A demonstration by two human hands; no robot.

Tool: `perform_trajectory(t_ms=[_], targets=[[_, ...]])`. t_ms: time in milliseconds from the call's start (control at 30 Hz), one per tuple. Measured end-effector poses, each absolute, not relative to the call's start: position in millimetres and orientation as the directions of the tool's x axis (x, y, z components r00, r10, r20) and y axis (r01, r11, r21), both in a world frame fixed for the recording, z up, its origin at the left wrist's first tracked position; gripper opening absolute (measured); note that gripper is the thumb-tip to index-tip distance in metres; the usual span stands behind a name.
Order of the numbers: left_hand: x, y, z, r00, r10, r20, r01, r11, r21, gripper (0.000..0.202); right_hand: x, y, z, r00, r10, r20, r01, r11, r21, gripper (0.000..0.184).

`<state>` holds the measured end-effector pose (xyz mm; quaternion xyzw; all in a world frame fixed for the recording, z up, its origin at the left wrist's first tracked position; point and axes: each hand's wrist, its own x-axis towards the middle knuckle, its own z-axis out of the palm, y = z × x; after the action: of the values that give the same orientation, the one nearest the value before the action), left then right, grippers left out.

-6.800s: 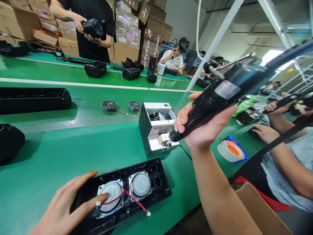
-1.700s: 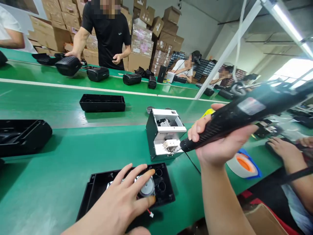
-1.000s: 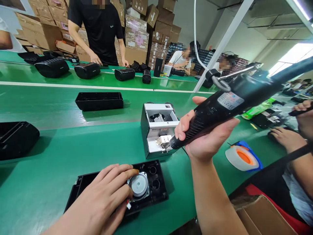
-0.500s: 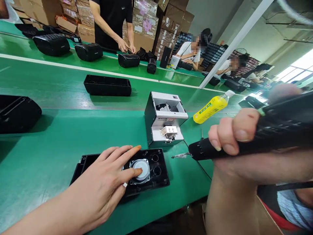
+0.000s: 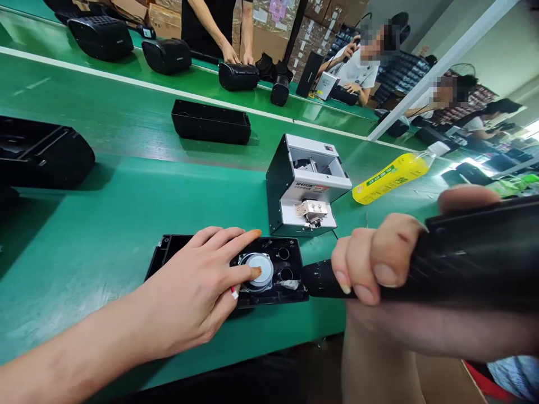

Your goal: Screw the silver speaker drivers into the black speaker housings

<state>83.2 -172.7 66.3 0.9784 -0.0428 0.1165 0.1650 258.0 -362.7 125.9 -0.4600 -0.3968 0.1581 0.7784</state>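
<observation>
A black speaker panel lies on the green bench with a round speaker driver set in it. My left hand rests over the panel, open, its fingers stretched out and the thumb on the driver's pale disc. A small white connector shows below that thumb. Gripped in my right hand is a black electric screwdriver, which points left. Its wrapped bit reaches over the right end of the panel near the driver's lower right corner; whether the tip touches a screw is unclear.
Behind the panel stands a grey and black machine, with a yellow drink bottle to its right. Black housings sit on the bench, another larger one at left. Co-workers work across the bench.
My right hand has brought the screwdriver left, so its bit is now over the panel instead of beside it. My left hand stays on the driver. The whole view has shifted.
</observation>
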Motion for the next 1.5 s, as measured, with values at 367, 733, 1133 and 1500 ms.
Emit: perform_trajectory(t_ms=[367, 733, 1133, 1500], targets=[[85, -173, 68, 0.971, -0.063, 0.231, -0.133, -0.943, 0.305, 0.042, 256, -355, 109, 0.61, 0.64, 0.468, 0.017, 0.579, -0.815, 0.041], [86, -171, 71, 0.979, -0.089, 0.184, -0.141, -0.946, 0.293, 0.042, 256, -351, 104, 0.609, 0.67, 0.423, -0.02, 0.547, -0.837, 0.052], [86, -173, 75, 0.984, -0.076, 0.158, -0.123, -0.942, 0.311, 0.04, 247, -342, 99, 0.636, 0.643, 0.428, -0.046, 0.585, -0.81, 0.051], [84, -178, 74, 0.978, -0.064, 0.197, -0.119, -0.952, 0.282, 0.04, 236, -344, 92, 0.633, 0.636, 0.442, -0.041, 0.598, -0.801, 0.049]])
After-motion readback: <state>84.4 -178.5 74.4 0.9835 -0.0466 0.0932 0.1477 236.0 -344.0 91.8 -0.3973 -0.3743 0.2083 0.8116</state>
